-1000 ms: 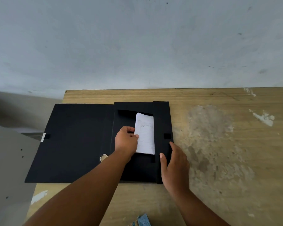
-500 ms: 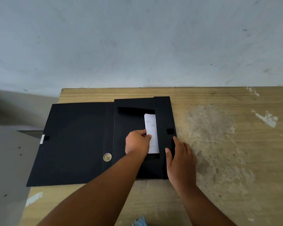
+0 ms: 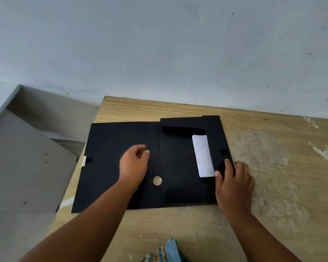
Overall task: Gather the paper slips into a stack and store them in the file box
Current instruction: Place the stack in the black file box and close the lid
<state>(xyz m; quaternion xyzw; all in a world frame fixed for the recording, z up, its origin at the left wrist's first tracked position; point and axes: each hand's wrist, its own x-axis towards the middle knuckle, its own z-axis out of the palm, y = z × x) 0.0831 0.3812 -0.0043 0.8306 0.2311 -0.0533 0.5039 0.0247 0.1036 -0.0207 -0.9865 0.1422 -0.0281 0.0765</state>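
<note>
With the slips [image 3: 204,155] already down inside the box [image 3: 180,167], stacked against its right wall, long axis running from 12 to 6 with a slight lean toward 5. Lay well off at 3 o'clock from the left hand [image 3: 133,165], which hovered empty over the opened lid [image 3: 114,148], fingers loosely curled, apart, gripping nothing. Sat just at 9 o'clock from the right hand [image 3: 233,183], clearly the nearer one: fingers spread and pressed flat on the side flap [image 3: 216,133], thumb tip beside the stack's lower corner. Judged: closing the lid left.
</note>
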